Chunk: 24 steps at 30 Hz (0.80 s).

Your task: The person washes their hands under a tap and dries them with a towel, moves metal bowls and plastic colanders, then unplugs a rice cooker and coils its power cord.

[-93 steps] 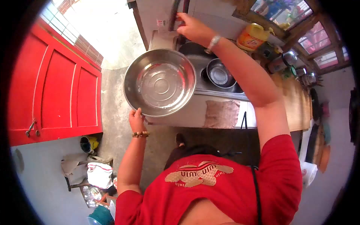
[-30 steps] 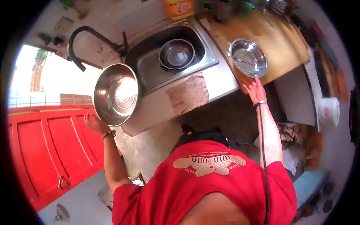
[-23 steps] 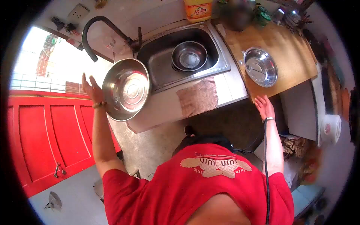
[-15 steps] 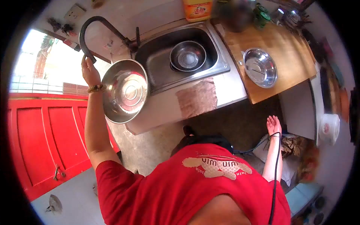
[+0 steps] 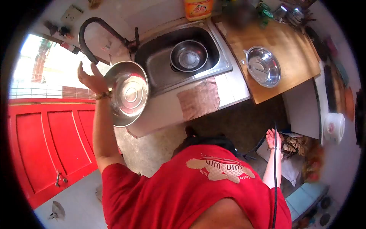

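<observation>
My left hand (image 5: 92,79) is raised just below the tip of the black faucet (image 5: 87,45), apart from it, with thumb and fingers spread and nothing held. Right beside that hand and wrist, a large metal basin (image 5: 131,91) rests at the left end of the counter, its shiny inside facing up. Inside the sink (image 5: 158,76) sits a smaller metal bowl (image 5: 189,57). Down at the right, away from the counter, my right hand (image 5: 273,139) hangs with its palm up and fingers loosely apart. A black cable (image 5: 275,171) runs along that arm.
A brown cloth (image 5: 199,98) lies on the counter's front edge. On the wooden board (image 5: 295,57) to the right stands another metal bowl (image 5: 263,66). A yellow jug (image 5: 198,9) is behind the sink. Red doors (image 5: 53,141) are at the left.
My left hand has come off the faucet's spout and dropped slightly, its fingers spreading. My right hand has lowered a little. The basin and bowls stay in place.
</observation>
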Each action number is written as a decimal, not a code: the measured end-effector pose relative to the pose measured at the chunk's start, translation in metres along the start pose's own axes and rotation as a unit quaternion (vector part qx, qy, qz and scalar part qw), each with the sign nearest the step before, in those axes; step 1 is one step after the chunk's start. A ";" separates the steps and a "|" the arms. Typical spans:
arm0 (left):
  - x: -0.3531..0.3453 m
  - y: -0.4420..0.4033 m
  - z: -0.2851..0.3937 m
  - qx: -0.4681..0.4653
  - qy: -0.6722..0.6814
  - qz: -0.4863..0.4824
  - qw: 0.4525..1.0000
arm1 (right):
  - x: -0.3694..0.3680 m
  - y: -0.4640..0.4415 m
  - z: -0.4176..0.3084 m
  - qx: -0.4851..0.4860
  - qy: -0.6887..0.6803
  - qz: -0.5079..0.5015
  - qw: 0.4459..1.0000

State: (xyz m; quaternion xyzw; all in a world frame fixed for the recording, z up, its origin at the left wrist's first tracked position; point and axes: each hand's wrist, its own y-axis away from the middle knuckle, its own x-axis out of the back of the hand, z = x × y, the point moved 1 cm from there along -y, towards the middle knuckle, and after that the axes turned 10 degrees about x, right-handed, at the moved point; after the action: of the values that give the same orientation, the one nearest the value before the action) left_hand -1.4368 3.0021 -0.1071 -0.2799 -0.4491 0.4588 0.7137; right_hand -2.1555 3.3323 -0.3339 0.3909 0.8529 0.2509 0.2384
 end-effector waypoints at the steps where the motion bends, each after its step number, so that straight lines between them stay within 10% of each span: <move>1: 0.000 0.017 0.023 0.035 0.080 -0.040 0.995 | 0.000 0.004 0.002 0.010 0.018 -0.001 1.000; 3: -0.014 0.048 0.053 0.058 0.151 -0.370 0.915 | 0.006 0.009 0.007 0.004 0.038 0.019 0.999; 4: -0.041 0.067 0.061 -0.107 0.071 -0.386 0.913 | 0.014 0.010 0.012 -0.004 0.060 0.037 0.998; 13: -0.275 0.067 0.025 0.101 -0.154 -0.438 0.880 | 0.049 0.119 0.042 0.009 0.104 0.109 0.989; 24: -0.264 0.064 0.034 0.087 -0.167 -0.345 0.920 | 0.112 0.181 0.105 -0.099 0.131 0.209 0.964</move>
State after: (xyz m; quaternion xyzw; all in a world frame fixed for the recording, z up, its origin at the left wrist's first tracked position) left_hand -1.5392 2.7895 -0.2454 0.0360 -0.5890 0.2617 0.7638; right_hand -2.0581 3.5487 -0.3266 0.4989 0.7469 0.4271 0.1042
